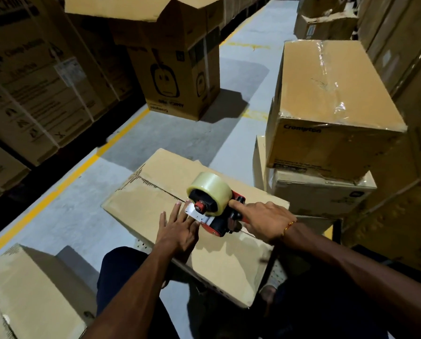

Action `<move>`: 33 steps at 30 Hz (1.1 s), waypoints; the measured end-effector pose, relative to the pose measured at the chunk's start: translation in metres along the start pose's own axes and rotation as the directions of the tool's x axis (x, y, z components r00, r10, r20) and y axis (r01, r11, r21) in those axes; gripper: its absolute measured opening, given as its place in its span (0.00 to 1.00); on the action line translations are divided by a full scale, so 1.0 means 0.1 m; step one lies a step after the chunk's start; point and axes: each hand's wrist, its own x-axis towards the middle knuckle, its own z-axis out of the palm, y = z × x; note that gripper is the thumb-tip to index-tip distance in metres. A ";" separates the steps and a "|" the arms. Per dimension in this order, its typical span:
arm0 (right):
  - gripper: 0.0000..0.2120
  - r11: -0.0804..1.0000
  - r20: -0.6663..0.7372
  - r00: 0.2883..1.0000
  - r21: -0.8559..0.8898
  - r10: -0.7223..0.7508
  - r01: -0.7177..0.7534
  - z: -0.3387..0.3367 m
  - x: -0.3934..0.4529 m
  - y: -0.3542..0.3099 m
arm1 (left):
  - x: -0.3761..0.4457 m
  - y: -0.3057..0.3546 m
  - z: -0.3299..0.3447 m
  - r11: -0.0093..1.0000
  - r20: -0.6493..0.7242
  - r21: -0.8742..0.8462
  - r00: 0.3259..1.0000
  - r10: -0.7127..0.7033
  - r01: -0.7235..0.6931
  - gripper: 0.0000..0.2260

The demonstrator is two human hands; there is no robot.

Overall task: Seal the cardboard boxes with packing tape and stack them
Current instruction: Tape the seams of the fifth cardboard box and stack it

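A closed cardboard box (pixel 199 216) is seen lying flat across the person's lap, its centre seam running from the far left edge toward the near right. On that seam a red and black tape dispenser (pixel 219 211) is set, loaded with a roll of clear packing tape (pixel 210 189) standing upright on its hub. The dispenser handle is gripped by the right hand (pixel 263 220), the fingers curled round it and the index finger laid straight forward along the top toward the roll; a thin thread band is worn at that wrist. The left hand (pixel 177 227) is laid flat on the box lid just beside the dispenser's front, its fingers straight and slightly spread, the fingertips (pixel 177 206) pressed against the white tab at the dispenser's mouth. Whether tape is already stuck down under the dispenser cannot be told. To the right, a stack of boxes is made out: a taped box (pixel 331 104), glossy strips crossing its top, is set on a lower box (pixel 321 194). Further up the grey floor (pixel 241 77), a tall open box (pixel 177 77) with raised flaps and a printed face is stood upright. Near the lower left corner another box (pixel 31 294) is caught at the frame's edge. Along the left, shelved cartons (pixel 33 77) are lined up behind a yellow floor line (pixel 57 184).
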 end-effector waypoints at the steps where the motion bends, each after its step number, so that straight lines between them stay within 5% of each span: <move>1: 0.29 1.000 0.020 1.000 -0.007 0.012 -0.012 -0.01 -0.03 0.03 | 0.00 0.00 -0.01 1.000 0.007 0.007 1.000 0.003 -0.003 0.24; 11: 0.30 0.998 -0.047 0.999 0.053 0.021 -0.018 0.19 -0.29 0.13 | -0.07 0.22 -0.12 0.999 0.009 0.009 0.999 -0.041 0.041 0.23; 15: 0.31 0.996 -0.076 0.997 0.085 0.004 0.002 0.31 -0.33 0.20 | -0.08 0.36 -0.11 0.985 0.024 0.070 0.988 0.154 -0.156 0.28; 19: 0.32 0.990 -0.113 0.994 0.142 0.012 0.004 0.41 -0.37 0.27 | -0.07 0.30 -0.04 0.967 -0.002 0.146 0.977 0.212 -0.209 0.37; 27: 0.32 0.989 -0.212 0.977 0.143 -0.003 0.034 0.59 -0.39 0.31 | 0.08 0.01 0.00 0.991 -0.077 0.093 0.992 0.105 -0.097 0.30; 33: 0.33 0.990 -0.172 0.985 0.140 0.000 0.025 0.52 -0.36 0.28 | 0.57 -0.08 -0.26 0.974 -0.007 -0.054 0.975 -0.222 0.221 0.34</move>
